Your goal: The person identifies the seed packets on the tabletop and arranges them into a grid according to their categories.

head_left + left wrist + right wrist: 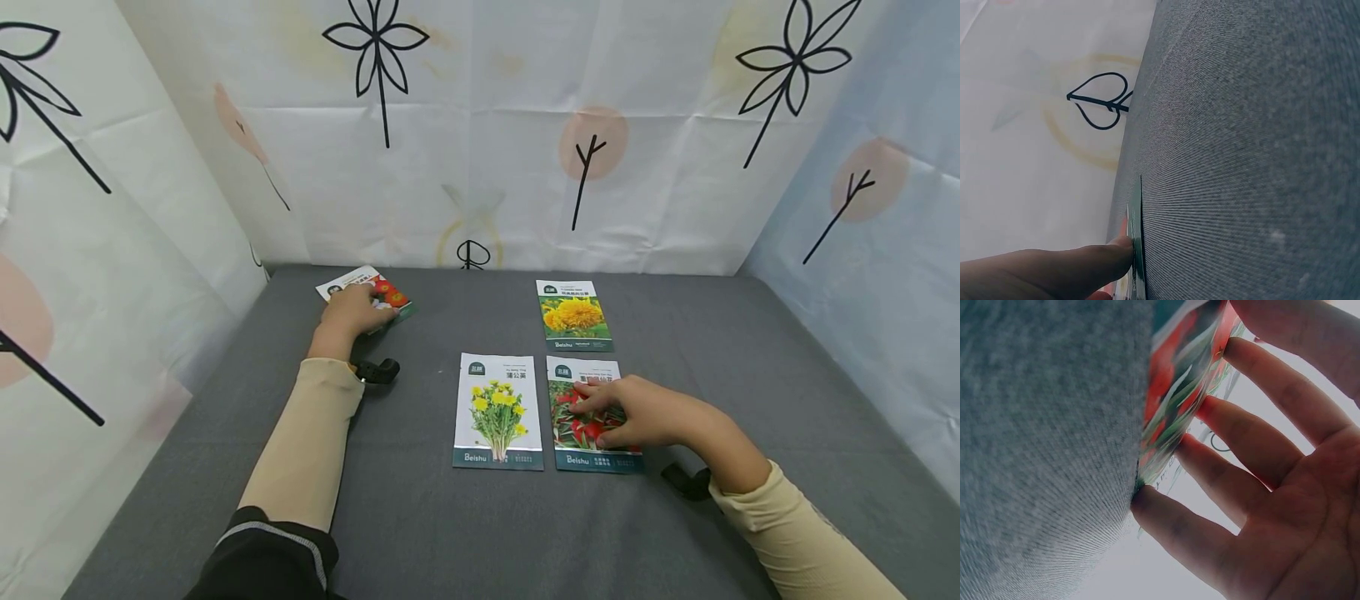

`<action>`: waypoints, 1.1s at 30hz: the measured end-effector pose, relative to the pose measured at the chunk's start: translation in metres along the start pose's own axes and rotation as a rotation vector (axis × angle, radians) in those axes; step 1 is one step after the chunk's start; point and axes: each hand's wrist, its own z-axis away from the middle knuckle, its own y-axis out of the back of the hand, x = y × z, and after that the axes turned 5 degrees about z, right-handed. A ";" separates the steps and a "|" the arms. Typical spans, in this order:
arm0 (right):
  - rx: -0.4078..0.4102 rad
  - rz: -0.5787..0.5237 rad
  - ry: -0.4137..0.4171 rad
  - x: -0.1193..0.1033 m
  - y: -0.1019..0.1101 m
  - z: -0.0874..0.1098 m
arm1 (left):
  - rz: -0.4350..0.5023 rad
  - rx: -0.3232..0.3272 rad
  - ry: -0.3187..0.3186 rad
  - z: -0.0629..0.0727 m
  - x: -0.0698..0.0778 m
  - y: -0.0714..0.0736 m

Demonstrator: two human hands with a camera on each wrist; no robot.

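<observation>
At the far left of the table in the head view, my left hand rests over a seed packet with orange-red flowers. The left wrist view shows the thumb straight against that packet's face, near its green edge; the other fingers are mostly hidden. My right hand touches a packet of red flowers with spread fingertips, covering part of its picture. In the right wrist view its fingers lie apart along the packet's printed face, which lies against the cloth.
Left of the red-flower packet lies a white packet with a yellow-flowered plant. Behind it is another packet with large yellow blooms. Grey cloth covers the table, and printed fabric walls stand at its back and sides.
</observation>
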 end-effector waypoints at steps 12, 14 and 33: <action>0.003 -0.016 0.010 0.000 0.000 0.001 | 0.018 -0.025 -0.006 -0.002 -0.001 -0.001; 0.004 -0.017 0.008 0.000 0.000 0.001 | 0.021 -0.029 -0.008 -0.002 0.000 -0.001; 0.005 -0.016 0.006 0.000 0.000 0.000 | 0.018 -0.035 -0.025 -0.002 0.002 -0.003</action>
